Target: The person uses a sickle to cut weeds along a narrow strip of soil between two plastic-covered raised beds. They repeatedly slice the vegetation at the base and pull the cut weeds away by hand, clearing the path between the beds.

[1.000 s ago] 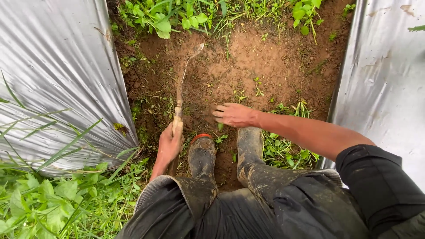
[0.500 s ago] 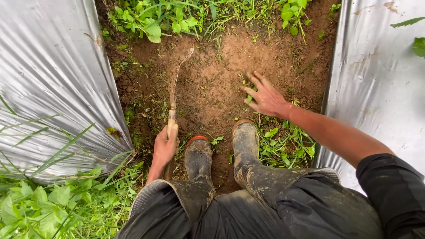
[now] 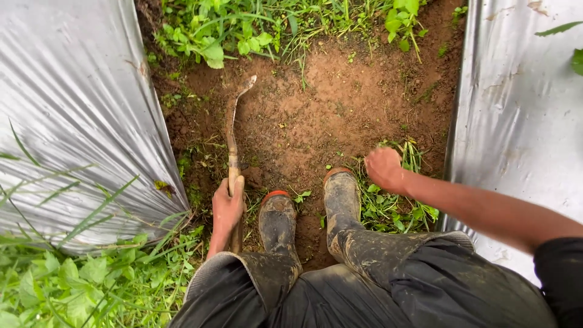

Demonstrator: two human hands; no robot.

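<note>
Weeding: left hand [image 3: 227, 209] is gripping the hoe [image 3: 234, 136] on the soil [image 3: 340, 115]; right hand [image 3: 384, 168] is closing on weeds [image 3: 395, 203] near the boot [image 3: 341, 193].

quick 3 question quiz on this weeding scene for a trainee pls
1. True or false: the left hand is closed around the handle of the muddy hand tool.
2. Where is the right hand? A) on the silver sheet B) closed in a fist at the clump of green weeds beside the right boot C) on the tool
3. Fill in: the strip of bare soil lies between two sheets of ____ plastic mulch.

Key: 1 true; 2 B; 3 silver
</note>
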